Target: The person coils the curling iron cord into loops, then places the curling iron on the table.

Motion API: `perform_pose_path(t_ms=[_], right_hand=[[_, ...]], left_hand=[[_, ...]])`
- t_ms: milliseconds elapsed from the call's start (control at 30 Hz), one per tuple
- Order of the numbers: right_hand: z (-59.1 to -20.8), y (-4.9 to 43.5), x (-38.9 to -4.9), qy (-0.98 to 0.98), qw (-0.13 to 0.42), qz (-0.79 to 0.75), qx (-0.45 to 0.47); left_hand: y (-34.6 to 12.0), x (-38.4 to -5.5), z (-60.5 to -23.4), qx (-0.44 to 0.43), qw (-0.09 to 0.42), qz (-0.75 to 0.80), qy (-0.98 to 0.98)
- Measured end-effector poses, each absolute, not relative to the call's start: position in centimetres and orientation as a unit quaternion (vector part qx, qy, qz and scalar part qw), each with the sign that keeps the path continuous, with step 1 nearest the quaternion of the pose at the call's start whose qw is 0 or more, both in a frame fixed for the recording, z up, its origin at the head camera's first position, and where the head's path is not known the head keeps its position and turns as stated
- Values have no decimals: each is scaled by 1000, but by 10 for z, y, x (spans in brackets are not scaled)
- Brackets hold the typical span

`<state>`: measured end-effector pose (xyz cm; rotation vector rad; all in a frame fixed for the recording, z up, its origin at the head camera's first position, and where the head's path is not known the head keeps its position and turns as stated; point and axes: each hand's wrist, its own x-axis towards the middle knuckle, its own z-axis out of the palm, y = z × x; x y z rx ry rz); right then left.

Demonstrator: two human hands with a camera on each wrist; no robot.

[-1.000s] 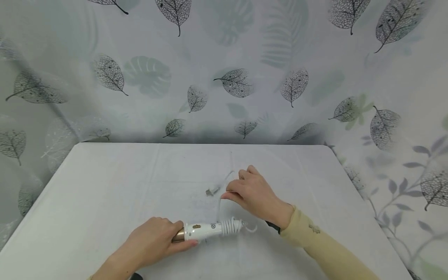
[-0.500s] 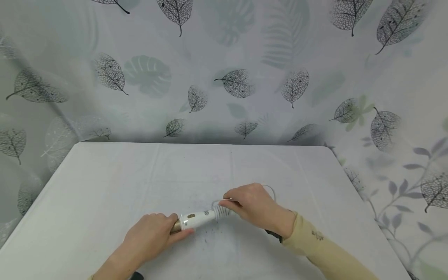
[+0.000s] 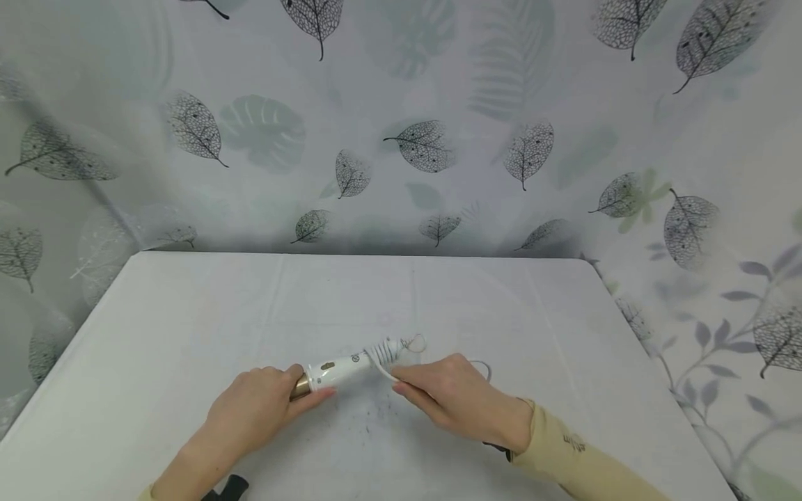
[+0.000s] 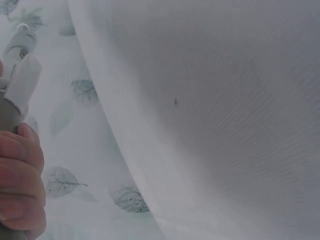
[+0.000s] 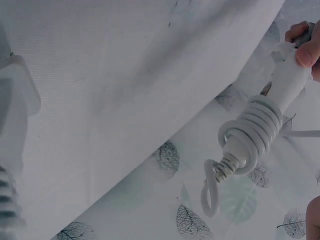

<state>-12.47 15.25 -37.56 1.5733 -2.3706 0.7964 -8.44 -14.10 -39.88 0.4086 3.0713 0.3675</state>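
My left hand grips a curling iron by its gold barrel, fingers wrapped round it. The iron's white handle points right and slightly away from me. White cord is coiled several turns around the handle's end, with a small loop sticking out past the tip. My right hand pinches the cord's free length between thumb and fingers, just right of the coils. Behind that hand the cord bows out in a loop. A white plug shows at the left edge of the right wrist view.
A white-covered table lies beneath both hands. Behind it and at the sides hangs a leaf-patterned curtain. A black object sits by the left wrist at the lower edge.
The right hand has moved from beyond the handle down to its near side, bringing the cord round the coils. The left hand has shifted slightly left and away, tilting the iron upward in view.
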Motion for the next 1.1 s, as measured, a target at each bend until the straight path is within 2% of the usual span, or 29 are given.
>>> perform_pose_path(t_ms=[267, 567, 733, 1100], right_hand=[[-386, 158, -115, -782, 125, 241, 561], [-389, 166, -103, -827, 56, 234, 508], [-391, 168, -103, -831, -10, 292, 473], [-407, 170, -121, -817, -85, 362, 441]], left_hand=[[-144, -86, -395, 138, -28, 124, 982], [-145, -86, -393, 144, -81, 125, 978], [-146, -85, -392, 159, -118, 131, 971], [-142, -81, -392, 190, -138, 156, 959]])
